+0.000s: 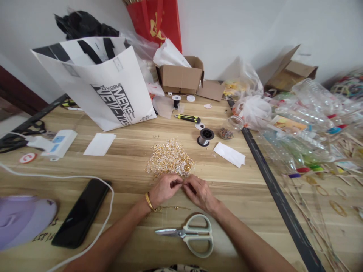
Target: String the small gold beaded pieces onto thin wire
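My left hand [166, 188] and my right hand [200, 192] meet fingertip to fingertip at the near edge of a pile of tiny gold and silver beads [170, 156]. Both are pinched closed. Whatever lies between the fingertips is too small to make out. A gold bracelet [149, 201] circles my left wrist. Just below the hands, a thin gold beaded chain [177, 207] stretches across the wood. Nearer to me lie scissors [184, 233] with cream handles, their blades pointing left.
Beyond the beads are a wire spool [204, 137], a yellow-black cutter [187, 118], a jar of beads [227, 132] and folded paper [229, 154]. A black phone [82, 213], white cable [112, 196] and power strip [60, 144] lie left. Plastic bottles [300, 132] crowd the right.
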Tool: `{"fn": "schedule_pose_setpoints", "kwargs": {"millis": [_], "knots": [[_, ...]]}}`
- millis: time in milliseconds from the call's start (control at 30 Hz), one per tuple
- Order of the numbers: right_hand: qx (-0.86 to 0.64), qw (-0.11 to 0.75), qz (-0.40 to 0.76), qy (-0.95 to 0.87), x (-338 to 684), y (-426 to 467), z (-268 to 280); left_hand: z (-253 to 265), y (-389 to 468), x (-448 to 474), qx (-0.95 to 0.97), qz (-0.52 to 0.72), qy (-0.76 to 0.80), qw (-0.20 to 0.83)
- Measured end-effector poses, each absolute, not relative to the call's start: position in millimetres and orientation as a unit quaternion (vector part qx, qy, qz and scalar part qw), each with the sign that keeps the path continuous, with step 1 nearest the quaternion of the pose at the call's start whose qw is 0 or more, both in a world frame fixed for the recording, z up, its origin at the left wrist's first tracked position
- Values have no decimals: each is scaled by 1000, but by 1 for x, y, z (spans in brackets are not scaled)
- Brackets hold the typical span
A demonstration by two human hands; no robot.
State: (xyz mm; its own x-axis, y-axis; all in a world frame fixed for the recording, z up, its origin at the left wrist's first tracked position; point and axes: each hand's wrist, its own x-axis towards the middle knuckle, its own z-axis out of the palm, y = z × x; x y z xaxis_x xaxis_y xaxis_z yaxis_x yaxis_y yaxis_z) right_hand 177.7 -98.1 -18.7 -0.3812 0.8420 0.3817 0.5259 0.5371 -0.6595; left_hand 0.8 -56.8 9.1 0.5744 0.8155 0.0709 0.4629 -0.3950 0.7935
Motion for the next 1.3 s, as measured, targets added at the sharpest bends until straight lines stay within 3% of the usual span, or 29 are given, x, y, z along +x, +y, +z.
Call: {"fn": "schedule_pose_setpoints", "kwargs": {"millis": [333, 633, 933, 1300], "knots": [[-432, 348, 228, -800, 177, -98, -17, 11, -58, 1, 830, 212, 389, 339], [-457, 448, 362, -678, 183, -102, -3, 8, -54, 0, 768, 238, 419, 421], [-459, 467, 278, -703, 180, -96, -12, 7, -51, -2, 694, 274, 416, 520], [-440, 462, 263, -724, 180, -94, -14, 8, -50, -3, 689, 276, 412, 528]]}}
